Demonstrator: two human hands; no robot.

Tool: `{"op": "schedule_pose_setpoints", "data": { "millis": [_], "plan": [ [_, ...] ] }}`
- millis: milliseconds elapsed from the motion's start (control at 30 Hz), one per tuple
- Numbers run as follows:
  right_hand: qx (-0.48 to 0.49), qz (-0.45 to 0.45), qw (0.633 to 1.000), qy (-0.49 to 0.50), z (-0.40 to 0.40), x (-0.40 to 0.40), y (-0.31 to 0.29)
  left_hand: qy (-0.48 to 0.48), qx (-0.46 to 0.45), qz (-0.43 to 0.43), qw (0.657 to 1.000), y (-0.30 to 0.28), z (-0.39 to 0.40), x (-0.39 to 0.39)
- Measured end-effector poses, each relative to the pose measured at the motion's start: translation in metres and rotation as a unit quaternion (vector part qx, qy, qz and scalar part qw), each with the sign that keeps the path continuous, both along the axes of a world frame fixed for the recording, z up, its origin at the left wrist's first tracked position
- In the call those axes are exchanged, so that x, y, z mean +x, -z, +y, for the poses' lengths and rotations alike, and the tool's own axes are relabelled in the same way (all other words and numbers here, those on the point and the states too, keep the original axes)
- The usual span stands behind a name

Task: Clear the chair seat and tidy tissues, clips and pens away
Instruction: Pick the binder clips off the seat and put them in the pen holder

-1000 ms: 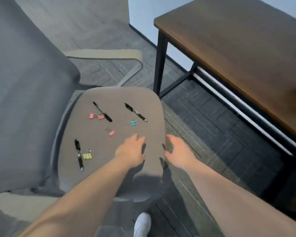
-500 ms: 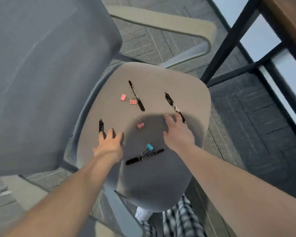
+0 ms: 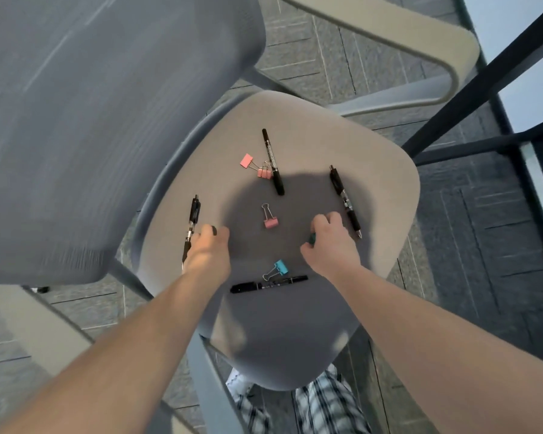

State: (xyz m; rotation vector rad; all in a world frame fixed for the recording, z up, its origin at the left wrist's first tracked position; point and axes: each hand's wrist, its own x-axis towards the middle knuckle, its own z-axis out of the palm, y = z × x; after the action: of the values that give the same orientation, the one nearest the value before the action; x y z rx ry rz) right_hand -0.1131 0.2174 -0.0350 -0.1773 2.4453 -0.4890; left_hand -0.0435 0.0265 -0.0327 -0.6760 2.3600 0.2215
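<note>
The grey chair seat [image 3: 373, 170] holds several pens and binder clips. A black marker [image 3: 271, 161] lies at the far side beside two pink clips [image 3: 247, 160]. A third pink clip [image 3: 270, 222] sits mid-seat between my hands. Nearer me, a blue clip [image 3: 279, 267] touches another black marker [image 3: 268, 284]. My right hand [image 3: 329, 245] is curled on a small green clip [image 3: 311, 239], just left of a black pen [image 3: 345, 202]. My left hand [image 3: 209, 250] is curled beside another black pen [image 3: 194, 216], with a small dark thing at its fingertips. No tissues show.
The grey mesh chair back [image 3: 107, 120] fills the left. Beige armrests [image 3: 389, 36] curve at the top right and lower left. Black table legs [image 3: 483, 76] stand close to the seat's right corner. Grey carpet tiles lie around, and plaid trouser legs [image 3: 326, 405] are below the seat.
The view has swung over the seat and closer. Both hands reached further onto it and curled, the right onto the green clip, the left beside the left pen where a yellow clip lay.
</note>
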Motion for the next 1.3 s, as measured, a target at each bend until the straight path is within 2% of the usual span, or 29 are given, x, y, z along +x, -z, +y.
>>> {"op": "schedule_pose_setpoints", "data": {
  "millis": [133, 333, 467, 633, 767, 900, 1167, 1300],
  "plan": [
    [-0.033, -0.046, 0.998, 0.001, -0.009, 0.011, -0.011, 0.04, -0.014, -0.03, 0.999, -0.005, 0.008, -0.003],
    [-0.014, -0.054, 0.998, -0.017, -0.025, 0.025, -0.014, -0.047, 0.062, 0.053, 0.996, -0.008, 0.019, -0.014],
    [-0.006, -0.094, 0.993, -0.069, -0.024, 0.027, -0.006, -0.088, 0.088, 0.111, 0.986, -0.009, 0.026, -0.032],
    [-0.013, -0.078, 0.987, -0.138, -0.017, 0.023, 0.008, -0.05, 0.162, 0.188, 0.967, 0.001, 0.037, -0.045],
    [-0.019, -0.069, 0.981, -0.18, -0.014, 0.018, 0.016, -0.002, 0.187, 0.187, 0.964, 0.01, 0.041, -0.051],
    [-0.013, -0.04, 0.979, -0.2, -0.015, 0.014, 0.016, -0.005, 0.188, 0.18, 0.966, 0.021, 0.043, -0.053],
    [-0.023, -0.03, 0.984, -0.177, -0.019, 0.007, 0.013, -0.026, 0.109, 0.103, 0.988, 0.022, 0.043, -0.055],
    [-0.068, 0.006, 0.992, -0.105, -0.024, -0.012, 0.006, -0.062, 0.118, 0.154, 0.979, 0.017, 0.031, -0.066]
  ]
}}
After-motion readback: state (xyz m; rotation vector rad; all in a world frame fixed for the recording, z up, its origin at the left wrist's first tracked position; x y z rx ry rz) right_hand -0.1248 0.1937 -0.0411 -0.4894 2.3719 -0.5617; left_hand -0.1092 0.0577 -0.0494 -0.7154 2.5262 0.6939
